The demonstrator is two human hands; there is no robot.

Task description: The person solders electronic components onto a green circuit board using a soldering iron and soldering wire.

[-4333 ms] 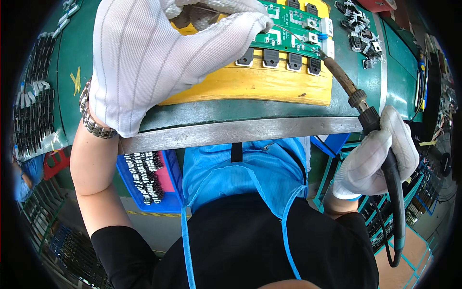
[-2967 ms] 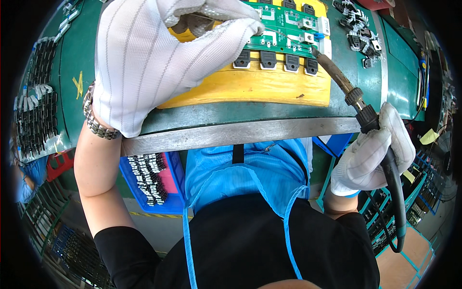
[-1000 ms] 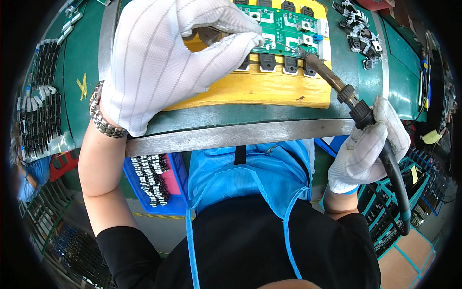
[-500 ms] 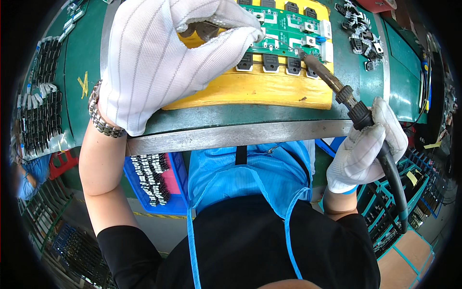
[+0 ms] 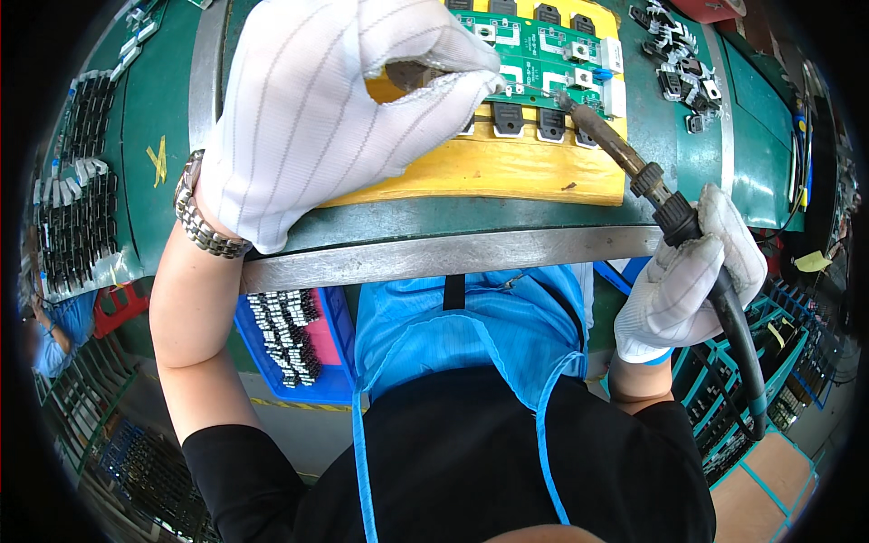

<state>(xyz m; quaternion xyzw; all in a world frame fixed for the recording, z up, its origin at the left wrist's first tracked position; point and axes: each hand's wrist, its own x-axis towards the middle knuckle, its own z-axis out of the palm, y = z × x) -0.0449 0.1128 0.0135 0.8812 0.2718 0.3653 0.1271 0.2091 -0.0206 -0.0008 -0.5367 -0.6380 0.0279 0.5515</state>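
A green circuit board (image 5: 541,56) lies on a yellow block (image 5: 507,167), with black components (image 5: 509,119) along its near and far edges. My right hand (image 5: 692,281), in a white glove, grips the handle of a soldering iron (image 5: 638,172). The iron's tip meets the board near its front right part. From the left, my gloved left hand (image 5: 353,109) reaches over the block, thumb and forefinger pinched around thin solder wire (image 5: 529,89). That wire runs toward the iron's tip. The palm hides the block's left part.
Loose black components (image 5: 683,68) are heaped right of the block. Rows of black parts (image 5: 81,217) stand at the left. Below the metal table edge (image 5: 453,251) is a blue bin (image 5: 337,357) with parts. A person in blue (image 5: 68,335) is at far left.
My left hand has shifted slightly right and nearer to the iron's tip, with less solder wire showing between. The soldering iron and my right hand stay almost in place.
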